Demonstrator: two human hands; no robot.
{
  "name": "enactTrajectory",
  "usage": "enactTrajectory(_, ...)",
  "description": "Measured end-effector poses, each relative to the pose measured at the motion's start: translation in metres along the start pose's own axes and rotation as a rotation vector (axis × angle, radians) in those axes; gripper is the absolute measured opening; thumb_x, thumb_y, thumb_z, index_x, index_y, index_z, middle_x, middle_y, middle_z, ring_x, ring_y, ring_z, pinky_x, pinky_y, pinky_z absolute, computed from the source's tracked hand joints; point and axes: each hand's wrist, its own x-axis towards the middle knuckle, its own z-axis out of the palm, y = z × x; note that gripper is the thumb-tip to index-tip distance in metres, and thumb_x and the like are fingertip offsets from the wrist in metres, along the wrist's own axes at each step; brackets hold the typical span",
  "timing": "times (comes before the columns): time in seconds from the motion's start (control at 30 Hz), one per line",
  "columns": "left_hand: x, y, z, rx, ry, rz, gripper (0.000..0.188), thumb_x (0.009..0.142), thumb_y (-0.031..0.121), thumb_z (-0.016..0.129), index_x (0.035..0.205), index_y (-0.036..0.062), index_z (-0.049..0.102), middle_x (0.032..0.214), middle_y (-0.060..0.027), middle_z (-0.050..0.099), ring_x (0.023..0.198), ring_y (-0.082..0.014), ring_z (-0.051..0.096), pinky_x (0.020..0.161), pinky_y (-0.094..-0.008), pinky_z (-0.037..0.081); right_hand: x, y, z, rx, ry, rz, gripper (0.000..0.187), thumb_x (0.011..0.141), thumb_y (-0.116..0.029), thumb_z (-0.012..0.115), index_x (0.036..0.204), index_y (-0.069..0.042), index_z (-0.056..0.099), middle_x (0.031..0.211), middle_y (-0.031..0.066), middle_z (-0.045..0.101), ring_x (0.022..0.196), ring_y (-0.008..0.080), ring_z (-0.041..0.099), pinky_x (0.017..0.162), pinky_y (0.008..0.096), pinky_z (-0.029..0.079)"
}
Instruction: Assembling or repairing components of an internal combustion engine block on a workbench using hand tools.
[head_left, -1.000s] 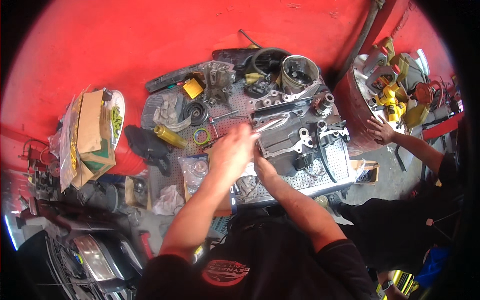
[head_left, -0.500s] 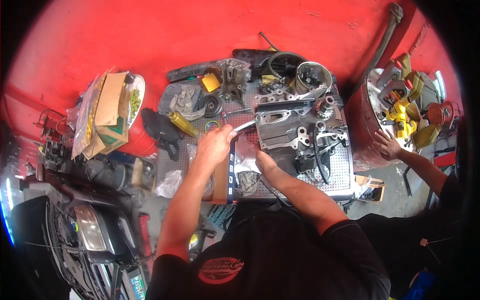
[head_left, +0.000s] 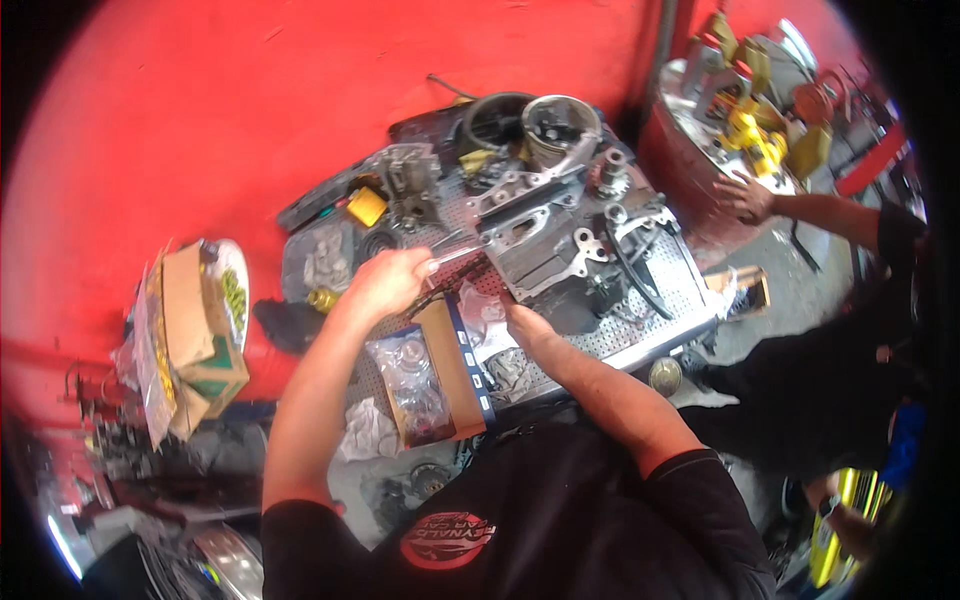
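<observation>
My left hand (head_left: pixel 390 281) is closed round the handle of a chrome wrench (head_left: pixel 456 256). The wrench's far end reaches the left edge of a grey metal engine block (head_left: pixel 540 262) lying on the perforated bench top. At the block's near left corner is my right hand (head_left: pixel 527 325), its fingers hidden, so its grip cannot be made out. Between my forearms sits an open cardboard box (head_left: pixel 450 375) with bagged parts (head_left: pixel 410 370) beside it. White crumpled plastic (head_left: pixel 484 318) lies between the box and the block.
Behind the block stand a metal cylinder housing (head_left: pixel 560 130) and a yellow box (head_left: pixel 366 207). A co-worker's hand (head_left: pixel 745 195) rests on a red drum (head_left: pixel 665 160) bearing bottles and a yellow tool (head_left: pixel 752 140). Another cardboard box (head_left: pixel 195 320) stands at the left.
The view has tilted, and the bench appears turned. My left forearm has moved left, uncovering more of the cardboard box. The wrench stays in my left hand; my right stays by the block.
</observation>
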Motion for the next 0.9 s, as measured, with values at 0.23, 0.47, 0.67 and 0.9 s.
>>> enactTrajectory(0.23, -0.001, -0.007, 0.001, -0.116, 0.018, 0.09, 0.031, 0.102, 0.027, 0.055, 0.12, 0.0044, 0.067, 0.097, -0.0253, 0.069, 0.093, -0.0403, 0.068, 0.084, -0.0453, 0.051, -0.039, -0.019, 0.003, -0.26, 0.345, -0.404, 0.03, 0.084, -0.022, 0.061, 0.111, -0.012, 0.071, 0.113, 0.0176, 0.069, 0.109, 0.0303, 0.064, 0.099, 0.0433, 0.049)
enactTrajectory(0.47, 0.009, 0.009, -0.002, 0.059, 0.132, 0.277, 0.03, 0.105, 0.021, 0.055, 0.119, -0.005, 0.061, 0.103, -0.0264, 0.068, 0.092, -0.0413, 0.063, 0.086, -0.044, 0.049, -0.207, 0.08, 0.063, 0.442, 0.22, 0.736, 0.04, 0.082, -0.037, 0.068, 0.112, -0.011, 0.074, 0.116, 0.0185, 0.071, 0.11, 0.0373, 0.067, 0.093, 0.0504, 0.054)
enactTrajectory(0.67, -0.019, 0.052, -0.007, 0.199, 0.018, 0.168, 0.035, 0.103, 0.006, 0.054, 0.135, -0.0058, 0.06, 0.132, -0.0258, 0.065, 0.124, -0.0339, 0.061, 0.11, -0.0391, 0.043, -0.363, 0.054, 0.204, 1.389, 0.131, 1.48, 0.059, 0.092, -0.05, 0.062, 0.134, -0.009, 0.064, 0.142, 0.0208, 0.059, 0.128, 0.0362, 0.059, 0.103, 0.0457, 0.05)
enactTrajectory(0.9, -0.005, 0.022, 0.004, 0.143, 0.053, 0.153, 0.04, 0.102, 0.03, 0.063, 0.12, -0.0056, 0.064, 0.11, -0.0314, 0.067, 0.101, -0.0447, 0.064, 0.092, -0.048, 0.051, -0.355, -0.054, 0.217, 1.404, 0.344, 1.38, 0.062, 0.098, -0.044, 0.058, 0.145, -0.005, 0.051, 0.15, 0.0192, 0.052, 0.136, 0.0335, 0.053, 0.111, 0.0414, 0.044)
